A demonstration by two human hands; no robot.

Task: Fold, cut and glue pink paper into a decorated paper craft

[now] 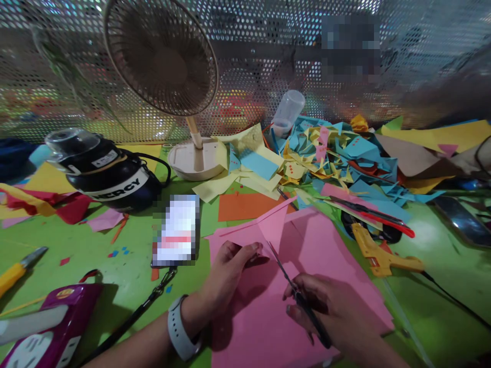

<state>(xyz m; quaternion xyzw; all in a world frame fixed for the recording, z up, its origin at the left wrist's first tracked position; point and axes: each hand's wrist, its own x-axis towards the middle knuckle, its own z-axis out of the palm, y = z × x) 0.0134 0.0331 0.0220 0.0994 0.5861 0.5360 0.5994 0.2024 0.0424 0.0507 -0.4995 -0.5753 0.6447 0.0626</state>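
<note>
My right hand is closed around the dark handles of a pair of scissors. Its narrow blades point up and left, with the tips at the lower edge of a raised pink paper flap. At the left of the blades, my left hand pinches the pink paper between thumb and fingers; the exact grip is partly hidden. A light watch band circles the left wrist. Under both hands lies a stack of pink paper sheets, flat on the green table.
A fan and a black bottle stand behind. Cut paper scraps pile up at the back right. A yellow glue gun lies right, a lit phone left, and a purple power strip nearer. Another person's hand shows far right.
</note>
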